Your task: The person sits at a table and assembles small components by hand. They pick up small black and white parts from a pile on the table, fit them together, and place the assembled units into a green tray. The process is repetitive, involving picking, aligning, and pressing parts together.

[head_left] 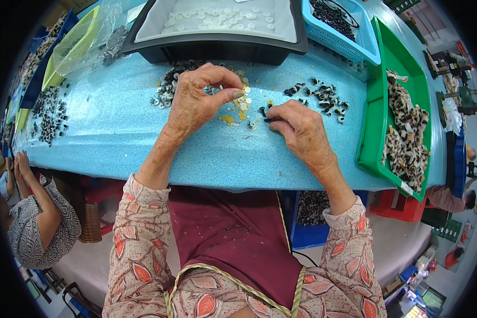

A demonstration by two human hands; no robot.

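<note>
My left hand [196, 100] is above the middle of the blue-covered table [116, 148], thumb and forefinger closed in a pinch. Whatever is between those fingertips is too small to name. Below them lie small yellow discs [228, 119] and white discs [248, 100]. To the right, my right hand [305, 130] pinches a small black plastic part [268, 120] close to the tabletop. Beside my left hand, partly hidden by it, is a pile of small black-and-white parts [167, 87]. More black parts with pale rings [328, 98] are scattered beyond my right hand.
A black tray [212, 49] with a white liner and translucent discs stands at the back. Right of it are a light-blue basket [375, 53] of black pieces and a green tray [373, 127] of mottled fluffy pieces. Dark parts [50, 114] lie at left, near a seated person [40, 222].
</note>
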